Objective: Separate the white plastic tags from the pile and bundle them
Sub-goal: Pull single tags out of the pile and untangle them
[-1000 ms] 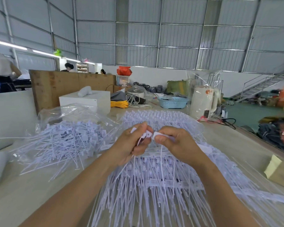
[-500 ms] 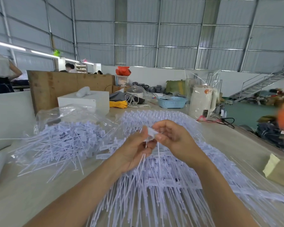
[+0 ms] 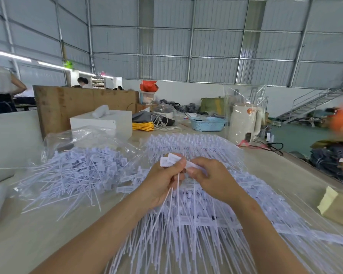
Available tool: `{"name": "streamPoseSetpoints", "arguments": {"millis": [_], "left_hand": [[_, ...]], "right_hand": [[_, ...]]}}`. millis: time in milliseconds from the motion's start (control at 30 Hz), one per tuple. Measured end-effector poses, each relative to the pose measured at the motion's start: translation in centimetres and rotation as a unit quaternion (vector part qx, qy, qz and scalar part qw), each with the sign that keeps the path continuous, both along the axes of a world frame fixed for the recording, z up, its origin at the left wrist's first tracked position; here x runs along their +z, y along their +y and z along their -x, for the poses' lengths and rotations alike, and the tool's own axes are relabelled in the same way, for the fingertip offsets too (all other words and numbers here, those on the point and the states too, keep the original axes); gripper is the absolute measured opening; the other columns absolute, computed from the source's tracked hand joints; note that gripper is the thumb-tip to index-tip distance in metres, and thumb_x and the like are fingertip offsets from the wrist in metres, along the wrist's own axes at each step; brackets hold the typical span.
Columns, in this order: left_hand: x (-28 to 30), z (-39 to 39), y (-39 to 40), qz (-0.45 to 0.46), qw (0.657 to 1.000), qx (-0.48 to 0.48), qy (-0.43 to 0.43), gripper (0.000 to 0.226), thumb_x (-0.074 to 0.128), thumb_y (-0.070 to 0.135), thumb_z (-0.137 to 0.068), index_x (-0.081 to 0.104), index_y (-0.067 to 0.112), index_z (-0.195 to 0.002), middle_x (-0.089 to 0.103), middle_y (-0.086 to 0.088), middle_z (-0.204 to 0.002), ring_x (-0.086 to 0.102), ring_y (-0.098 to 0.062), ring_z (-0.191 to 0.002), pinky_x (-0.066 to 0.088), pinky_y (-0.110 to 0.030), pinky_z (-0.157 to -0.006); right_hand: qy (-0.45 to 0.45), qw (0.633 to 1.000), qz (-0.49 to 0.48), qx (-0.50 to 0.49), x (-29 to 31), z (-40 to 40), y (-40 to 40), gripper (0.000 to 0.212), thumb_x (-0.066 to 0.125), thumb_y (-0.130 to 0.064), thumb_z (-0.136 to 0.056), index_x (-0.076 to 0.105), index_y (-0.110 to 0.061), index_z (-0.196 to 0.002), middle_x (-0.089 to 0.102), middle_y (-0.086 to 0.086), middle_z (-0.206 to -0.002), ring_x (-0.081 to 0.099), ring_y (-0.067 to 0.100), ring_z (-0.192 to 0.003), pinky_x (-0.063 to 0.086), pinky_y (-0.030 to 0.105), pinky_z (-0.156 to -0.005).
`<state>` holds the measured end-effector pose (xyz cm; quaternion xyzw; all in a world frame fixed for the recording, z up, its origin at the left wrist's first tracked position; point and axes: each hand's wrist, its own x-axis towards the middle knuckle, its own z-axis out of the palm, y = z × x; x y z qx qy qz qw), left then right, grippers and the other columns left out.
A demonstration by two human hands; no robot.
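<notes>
A: Head view. Seen in the middle?
B: Left hand (image 3: 162, 182), fingers curled around a small bunch of white plastic tags (image 3: 171, 160). Flat heads sticking out above the fist, thin tails hanging down below the palm.
A: And on the other side?
B: Right hand (image 3: 210, 178), touching the left one at the fingertips. Thumb and forefinger pinching one more tag head (image 3: 192, 165), held just beside the bunch.
A: Under both hands?
B: Large pile of tags (image 3: 186, 234), lying in rows on the light worktop (image 3: 38, 234), tails pointing toward the camera. Spreading from the near edge up to the far part behind the hands.
A: To the left?
B: Loose heap of separated tags (image 3: 73, 175), crossing in all directions, partly on a clear plastic bag (image 3: 77, 137).
A: Farther back on the worktop?
B: White box (image 3: 107, 120), yellow cord coil (image 3: 142, 126), blue basket (image 3: 207, 123), white kettle (image 3: 244, 121) in plastic wrap. Brown wooden board (image 3: 67, 103) standing behind the box.
A: On the right edge?
B: Cardboard piece (image 3: 337, 206) near the pile. Orange blur beyond it, not possible to tell what.
</notes>
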<state>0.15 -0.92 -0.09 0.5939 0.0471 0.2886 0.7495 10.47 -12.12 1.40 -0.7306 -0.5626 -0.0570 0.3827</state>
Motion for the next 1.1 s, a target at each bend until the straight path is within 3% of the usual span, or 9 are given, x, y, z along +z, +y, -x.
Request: {"name": "streamPoseSetpoints", "arguments": {"millis": [200, 300, 500, 600, 767, 967, 1033, 1100], "left_hand": [[-0.4, -0.2, 0.5, -0.005, 1.0, 0.017, -0.004, 0.011, 0.056, 0.008, -0.09, 0.056, 0.011, -0.08, 0.049, -0.001, -0.055, 0.036, -0.006, -0.04, 0.026, -0.014, -0.035], [-0.4, -0.3, 0.5, 0.004, 1.0, 0.002, 0.006, 0.013, 0.061, 0.021, -0.083, 0.054, 0.013, -0.076, 0.046, 0.0, -0.054, 0.035, -0.006, -0.039, 0.025, -0.014, -0.034], [-0.6, -0.3, 0.4, 0.018, 0.996, 0.013, 0.089, 0.046, 0.051, 0.058, -0.075, 0.05, 0.012, -0.074, 0.045, -0.002, -0.051, 0.037, -0.008, -0.038, 0.024, -0.016, -0.034], [-0.6, -0.5, 0.4, 0.056, 0.993, 0.008, 0.101, 0.058, 0.047, 0.067, -0.069, 0.05, 0.011, -0.079, 0.051, -0.003, -0.054, 0.043, -0.009, -0.042, 0.027, -0.017, -0.033], [-0.3, -0.7, 0.7, 0.134, 0.99, -0.005, 0.046, 0.057, 0.042, 0.068, -0.07, 0.052, 0.012, -0.077, 0.049, -0.004, -0.051, 0.038, -0.011, -0.038, 0.019, -0.017, -0.034], [-0.5, -0.3, 0.1, 0.0, 0.996, 0.004, 0.084, 0.038, 0.056, 0.051, -0.077, 0.056, 0.013, -0.077, 0.052, -0.001, -0.057, 0.046, -0.009, -0.044, 0.03, -0.017, -0.036], [-0.7, -0.3, -0.1, -0.048, 0.995, 0.031, 0.079, 0.032, 0.055, 0.044, -0.085, 0.055, 0.012, -0.076, 0.053, -0.001, -0.058, 0.048, -0.009, -0.046, 0.033, -0.019, -0.039], [-0.6, -0.2, -0.4, -0.085, 0.993, 0.049, 0.072, 0.033, 0.052, 0.042, -0.09, 0.058, 0.012, -0.075, 0.057, -0.003, -0.058, 0.052, -0.013, -0.05, 0.037, -0.02, -0.043]], "right_hand": [[-0.09, 0.993, -0.028, -0.065, 0.3, 0.4, -0.2, 0.01, 0.061, -0.025, -0.089, 0.064, -0.015, -0.089, 0.056, -0.001, -0.076, 0.051, 0.022, -0.072, 0.045, 0.036, -0.064], [-0.039, 0.999, 0.005, -0.038, 0.1, 0.3, -0.1, 0.007, 0.062, -0.02, -0.088, 0.061, -0.014, -0.086, 0.054, 0.0, -0.076, 0.05, 0.023, -0.073, 0.041, 0.034, -0.066], [0.024, 0.998, 0.049, -0.011, -0.1, 0.3, 0.0, 0.01, 0.061, -0.015, -0.089, 0.06, -0.019, -0.08, 0.053, -0.004, -0.069, 0.051, 0.018, -0.067, 0.041, 0.033, -0.065], [0.045, 0.998, 0.037, 0.005, 0.0, 0.4, 0.0, 0.01, 0.061, -0.016, -0.089, 0.064, -0.017, -0.08, 0.052, -0.007, -0.063, 0.045, 0.009, -0.056, 0.036, 0.029, -0.058], [0.052, 0.998, 0.025, 0.011, 0.0, 0.3, -0.1, 0.015, 0.062, -0.02, -0.09, 0.067, -0.008, -0.083, 0.052, -0.002, -0.064, 0.045, 0.013, -0.06, 0.035, 0.029, -0.061], [0.036, 0.999, 0.032, 0.003, -0.2, 0.1, 0.0, 0.028, 0.063, -0.018, -0.089, 0.055, -0.028, -0.064, 0.048, -0.01, -0.057, 0.043, 0.001, -0.052, 0.031, 0.02, -0.052], [0.04, 0.999, 0.034, 0.006, -0.1, 0.2, 0.0, 0.021, 0.064, -0.018, -0.089, 0.062, -0.021, -0.068, 0.054, -0.008, -0.059, 0.045, 0.003, -0.053, 0.034, 0.021, -0.054], [0.067, 0.997, 0.034, 0.025, 0.0, 0.3, -0.1, 0.017, 0.063, -0.014, -0.089, 0.067, -0.011, -0.072, 0.064, 0.003, -0.066, 0.054, 0.015, -0.061, 0.042, 0.029, -0.062]]}}
